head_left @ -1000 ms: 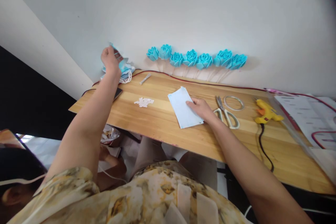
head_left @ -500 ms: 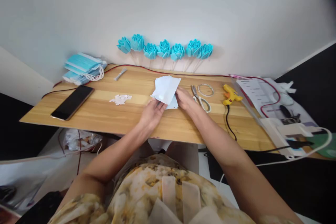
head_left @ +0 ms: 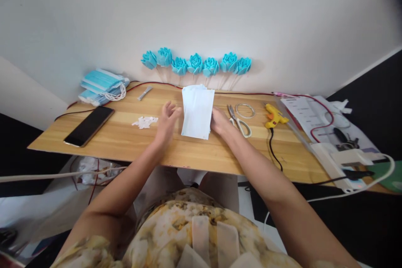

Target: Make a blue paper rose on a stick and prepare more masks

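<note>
A stack of pale blue rectangular sheets, thin like mask fabric, is held up over the middle of the wooden table. My right hand grips the stack by its right edge, and its fingertips are hidden behind the sheets. To the left of the stack, my left hand is open with its fingers apart and curved, touching nothing that I can see. Small white scraps lie on the table left of that hand. Just right of my right hand are scissors with pale handles and a coil of wire.
Several blue flowers on sticks lean against the wall. At left lie a pile of face masks, a phone and a small bundle of strips. On the right are a yellow glue gun, papers and a power strip.
My left hand has let go of the sheets and moved left, its fingers opening. The stack has straightened into a neater upright rectangle in my right hand. The view has shifted slightly.
</note>
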Available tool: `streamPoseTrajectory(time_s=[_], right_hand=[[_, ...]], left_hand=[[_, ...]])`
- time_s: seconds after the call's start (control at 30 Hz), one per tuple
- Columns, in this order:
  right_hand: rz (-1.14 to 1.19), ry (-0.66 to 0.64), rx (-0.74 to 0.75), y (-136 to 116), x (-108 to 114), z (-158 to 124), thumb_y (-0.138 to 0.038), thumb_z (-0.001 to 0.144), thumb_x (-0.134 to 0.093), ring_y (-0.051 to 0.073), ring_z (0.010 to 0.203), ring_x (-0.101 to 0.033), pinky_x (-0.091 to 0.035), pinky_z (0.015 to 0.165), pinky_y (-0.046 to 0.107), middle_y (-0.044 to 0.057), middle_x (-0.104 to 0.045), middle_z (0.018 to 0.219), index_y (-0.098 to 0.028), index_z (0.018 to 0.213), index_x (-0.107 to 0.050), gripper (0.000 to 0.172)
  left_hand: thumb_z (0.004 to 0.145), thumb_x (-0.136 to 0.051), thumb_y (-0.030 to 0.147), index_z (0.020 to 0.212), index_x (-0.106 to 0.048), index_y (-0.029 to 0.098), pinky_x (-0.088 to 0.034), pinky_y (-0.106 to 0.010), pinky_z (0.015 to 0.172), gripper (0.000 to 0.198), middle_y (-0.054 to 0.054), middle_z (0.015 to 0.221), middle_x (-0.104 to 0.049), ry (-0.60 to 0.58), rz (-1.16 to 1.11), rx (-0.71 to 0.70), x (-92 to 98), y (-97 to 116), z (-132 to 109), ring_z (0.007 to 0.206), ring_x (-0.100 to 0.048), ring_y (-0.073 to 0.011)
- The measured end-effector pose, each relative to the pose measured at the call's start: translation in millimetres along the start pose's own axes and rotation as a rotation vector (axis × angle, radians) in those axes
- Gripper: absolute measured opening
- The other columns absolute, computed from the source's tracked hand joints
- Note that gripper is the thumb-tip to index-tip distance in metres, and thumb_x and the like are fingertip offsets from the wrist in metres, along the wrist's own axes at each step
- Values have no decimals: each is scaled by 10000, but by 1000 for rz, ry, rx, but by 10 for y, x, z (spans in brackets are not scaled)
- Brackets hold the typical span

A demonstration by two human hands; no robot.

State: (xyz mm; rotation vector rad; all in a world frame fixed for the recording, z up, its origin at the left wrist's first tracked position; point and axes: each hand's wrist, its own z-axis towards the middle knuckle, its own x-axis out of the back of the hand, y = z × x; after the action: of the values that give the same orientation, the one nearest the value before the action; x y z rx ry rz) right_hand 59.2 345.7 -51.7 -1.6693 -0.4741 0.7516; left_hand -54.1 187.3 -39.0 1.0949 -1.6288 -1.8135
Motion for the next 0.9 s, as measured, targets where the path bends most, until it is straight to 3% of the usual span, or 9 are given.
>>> streamPoseTrajectory(time_s=[0.1, 0.2, 0.33, 0.4, 0.47, 0.53, 0.67, 0.77, 0.9], right_hand=[[171, -55, -30, -20, -30, -34, -361, 734, -756, 274, 954, -747, -600, 870, 396, 18, -780, 776, -227, 782, -657, 173], [165, -120, 49, -113, -41, -82, -484, 755, -775, 303, 1128, -726, -590, 961, 416, 41, -817, 920, -228, 872, -712, 288], [82, -205, 322, -308, -9, -142, -819, 807, -628, 318, 1372, -611, -547, 1071, 448, 70, -776, 1253, -256, 1115, -729, 649], [12, -229, 440, -353, 12, -156, -831, 743, -706, 312, 1400, -591, -518, 1120, 452, 69, -726, 1367, -280, 1222, -692, 730], [-76, -219, 477, -325, 24, -149, -718, 695, -835, 309, 1359, -622, -502, 1147, 459, 79, -714, 1391, -271, 1258, -668, 738], [-174, -159, 445, -236, 29, -123, -651, 687, -869, 318, 1270, -673, -517, 1132, 486, 102, -749, 1319, -230, 1216, -685, 701], [-319, -85, 369, -30, 29, -64, -645, 724, -820, 331, 1209, -692, -520, 1130, 528, 114, -774, 1257, -194, 1158, -731, 632], [-372, -93, 377, 35, 22, -51, -577, 763, -797, 316, 1209, -682, -522, 1136, 518, 105, -766, 1265, -199, 1195, -729, 578], [-444, -43, 417, 2, 14, -60, -502, 726, -811, 317, 1191, -670, -533, 1109, 508, 106, -775, 1191, -195, 1169, -727, 545]], left_hand=[[737, -875, 294, 1440, -488, 239, -471, -421, 1131, 805, -147, 1467, -606, -134, -27, 114, -108, -22, 213, 1361, -586, -299], [684, -883, 300, 1211, -619, 194, -538, -420, 1009, 598, -98, 1158, -744, -303, -77, 100, -185, -13, 361, 1111, -699, -282], [706, -877, 365, 919, -625, 192, -534, -304, 866, 373, -18, 943, -724, -291, -108, -277, -263, 157, 508, 912, -680, -185], [748, -871, 406, 922, -621, 200, -516, -276, 836, 368, -2, 907, -702, -271, -85, -448, -304, 250, 552, 884, -662, -162], [794, -851, 452, 934, -619, 203, -505, -267, 819, 369, -3, 893, -688, -281, -46, -532, -330, 278, 570, 876, -656, -158], [812, -834, 485, 968, -617, 202, -506, -273, 827, 389, -18, 932, -696, -311, -10, -524, -329, 214, 572, 909, -663, -171], [754, -857, 432, 1077, -612, 186, -513, -308, 898, 474, -68, 1091, -720, -385, 98, -348, -250, -76, 590, 1039, -674, -223], [761, -822, 336, 1034, -610, 174, -505, -300, 867, 381, -46, 1013, -712, -397, 207, -262, -168, -236, 632, 977, -668, -212], [793, -776, 315, 902, -585, 179, -479, -268, 768, 258, -4, 859, -660, -392, 211, -238, -121, -256, 658, 835, -628, -172]])
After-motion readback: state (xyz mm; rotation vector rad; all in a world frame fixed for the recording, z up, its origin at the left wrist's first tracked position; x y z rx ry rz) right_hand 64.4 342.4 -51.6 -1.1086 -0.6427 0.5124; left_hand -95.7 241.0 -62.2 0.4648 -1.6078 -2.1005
